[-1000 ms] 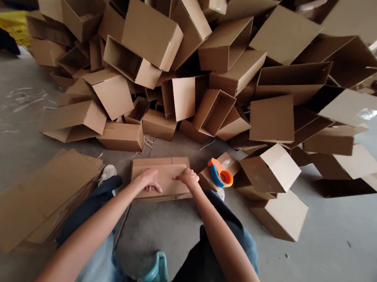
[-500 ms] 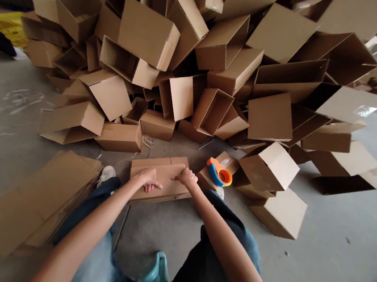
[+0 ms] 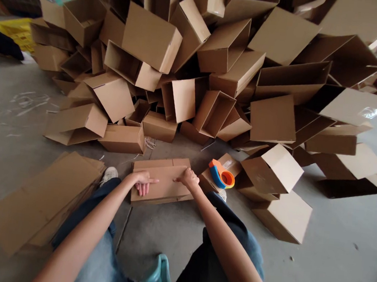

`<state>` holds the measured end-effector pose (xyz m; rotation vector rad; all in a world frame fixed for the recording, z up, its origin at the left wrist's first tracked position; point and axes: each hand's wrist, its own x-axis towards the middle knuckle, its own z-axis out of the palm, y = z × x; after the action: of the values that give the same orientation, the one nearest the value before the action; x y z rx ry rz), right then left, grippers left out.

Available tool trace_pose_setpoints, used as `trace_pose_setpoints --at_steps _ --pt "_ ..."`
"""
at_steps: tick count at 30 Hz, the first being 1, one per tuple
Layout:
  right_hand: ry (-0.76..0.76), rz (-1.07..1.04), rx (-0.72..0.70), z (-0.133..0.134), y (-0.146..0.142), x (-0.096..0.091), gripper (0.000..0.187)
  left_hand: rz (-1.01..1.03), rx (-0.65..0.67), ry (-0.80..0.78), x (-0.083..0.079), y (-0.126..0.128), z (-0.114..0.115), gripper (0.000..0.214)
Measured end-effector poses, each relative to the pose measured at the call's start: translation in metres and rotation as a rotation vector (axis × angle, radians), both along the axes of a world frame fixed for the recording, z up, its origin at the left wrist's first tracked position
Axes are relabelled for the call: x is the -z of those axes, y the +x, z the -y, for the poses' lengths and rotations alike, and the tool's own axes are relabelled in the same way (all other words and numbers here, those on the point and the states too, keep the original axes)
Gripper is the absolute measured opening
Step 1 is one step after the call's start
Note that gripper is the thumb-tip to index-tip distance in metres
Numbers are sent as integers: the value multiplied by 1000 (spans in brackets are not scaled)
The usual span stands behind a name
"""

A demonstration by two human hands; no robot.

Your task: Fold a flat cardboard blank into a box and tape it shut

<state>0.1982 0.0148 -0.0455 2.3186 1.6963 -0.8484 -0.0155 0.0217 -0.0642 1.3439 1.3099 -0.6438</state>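
Note:
A low brown cardboard box [image 3: 161, 192] lies on the floor between my feet, a flap along its top. My left hand [image 3: 143, 182] rests on the left part of that flap, one finger pointing right and the others spread downward. Over the right end of the box, my right hand [image 3: 189, 178] has its fingers curled at the flap's edge, the thumb lying on the cardboard. Just right of the box, an orange and blue tape dispenser [image 3: 221, 175] sits on a smaller carton [image 3: 207, 181].
A large heap of open cartons [image 3: 152, 36] rises ahead. Flattened cardboard sheets [image 3: 44, 197] are stacked at my left. More boxes [image 3: 285, 214] stand at the right. A light-blue object [image 3: 160, 270] is between my legs, and plastic strips [image 3: 27, 99] litter the floor.
My left hand has shifted slightly left along the flap and its fingers are more spread. My right hand stays at the right end. The view has moved slightly.

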Motion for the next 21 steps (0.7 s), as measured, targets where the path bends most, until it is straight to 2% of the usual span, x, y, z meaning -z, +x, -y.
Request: trace_pose_setpoints --at_steps 4,6,7,9,11,13,18,21 --pt "229 185 -87 7 -12 -8 71 7 -9 -12 -1 0 -1 85" --pt "334 230 -185 11 -22 -14 61 6 -11 -25 -3 1 0 84" --pt "337 219 -243 12 -27 -18 55 3 -13 -27 -4 1 0 84" --pt "223 142 -344 14 -35 -22 44 -4 -17 -18 -6 1 2 84" --pt "0 14 -407 13 -39 -21 36 -1 -21 3 -7 1 4 84" --pt "-197 -147 -441 10 -37 -13 41 19 -19 16 -5 0 5 82" --pt "-390 -498 -423 -6 -22 18 58 79 -35 -32 7 -3 2 81" --pt "-497 -529 -380 -14 -20 24 58 59 -43 -62 11 -3 -3 79"
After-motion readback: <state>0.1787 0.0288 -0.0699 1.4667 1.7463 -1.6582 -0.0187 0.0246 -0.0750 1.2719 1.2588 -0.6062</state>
